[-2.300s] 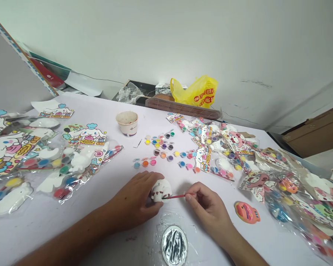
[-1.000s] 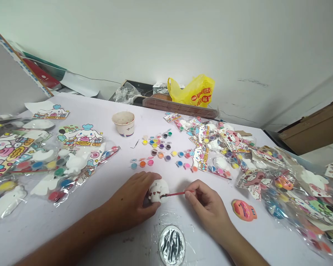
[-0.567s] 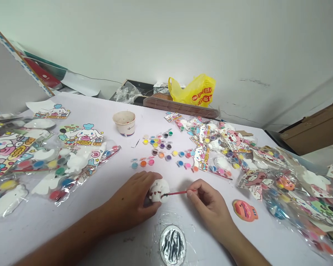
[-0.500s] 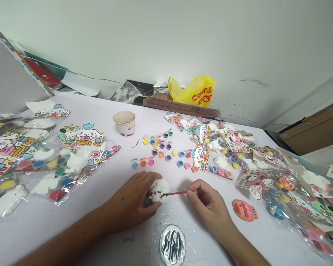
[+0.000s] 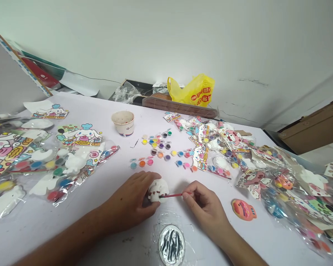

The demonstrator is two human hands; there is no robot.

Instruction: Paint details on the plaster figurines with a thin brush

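Note:
A small white plaster figure (image 5: pixel 161 186) with dark brown-red painted patches rests near the table's middle. My left hand (image 5: pixel 135 194) is closed around its left side, thumb at the front and fingers over the back. Between the thumb and fingertips of my right hand (image 5: pixel 202 203) is a thin red paintbrush (image 5: pixel 175 195). The brush's dark tip touches the figure's lower front. Beyond the hands stand several small paint pots (image 5: pixel 142 163) in joined strips. Just in front of the figure lies a round silvery disc (image 5: pixel 171 244) under clear plastic.
A paper cup (image 5: pixel 123 123) stands at the back left, with a thin dark brush-like piece (image 5: pixel 135 143) beside it. Bagged craft kits (image 5: pixel 74 162) cover the left side, and more kits (image 5: pixel 255 177) the right. A painted orange-pink figure (image 5: pixel 243 210) lies right of my right hand.
The brush tip has shifted slightly left and down across the figure, and my right hand has moved a little left with it. My left hand keeps its hold.

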